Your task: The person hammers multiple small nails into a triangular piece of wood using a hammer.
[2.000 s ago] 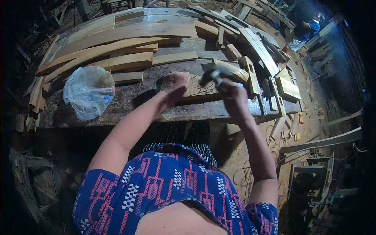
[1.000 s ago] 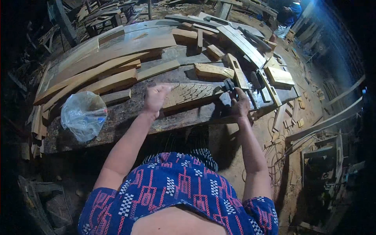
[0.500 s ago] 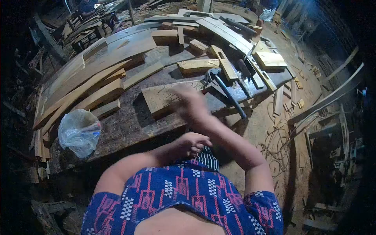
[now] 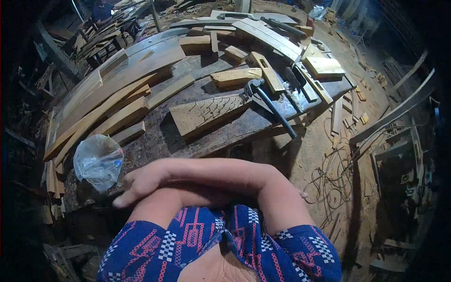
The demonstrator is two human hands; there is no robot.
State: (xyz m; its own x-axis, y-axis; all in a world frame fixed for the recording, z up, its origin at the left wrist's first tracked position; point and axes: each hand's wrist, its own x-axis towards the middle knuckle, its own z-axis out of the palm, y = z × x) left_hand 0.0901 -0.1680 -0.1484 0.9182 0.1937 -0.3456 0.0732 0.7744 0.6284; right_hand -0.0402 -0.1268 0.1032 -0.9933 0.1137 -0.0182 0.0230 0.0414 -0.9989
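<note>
My forearms are crossed in front of my chest. My right hand (image 4: 142, 184) rests by my left upper arm, fingers stretched out and holding nothing. Only the fingertips of my left hand (image 4: 303, 193) poke out past my right arm; the rest is hidden under it. On the bench (image 4: 159, 145) ahead lies a wooden block (image 4: 206, 113) with dark curved marks on its top. A hammer (image 4: 272, 109) with a dark handle has its head by the block's right end. Closest to my right hand is a clear plastic bag (image 4: 97, 162).
Long wooden strips (image 4: 115, 105) lie along the bench's left side. A slotted wooden piece (image 4: 267, 73), a pale block (image 4: 324, 68) and a long pale board (image 4: 268, 40) lie further back. Tangled cord (image 4: 329, 183) and wood offcuts (image 4: 337, 117) are on the floor at right.
My right hand has moved from over the marked block to my left upper arm. My left hand has slid under my right arm. My arms are now folded.
</note>
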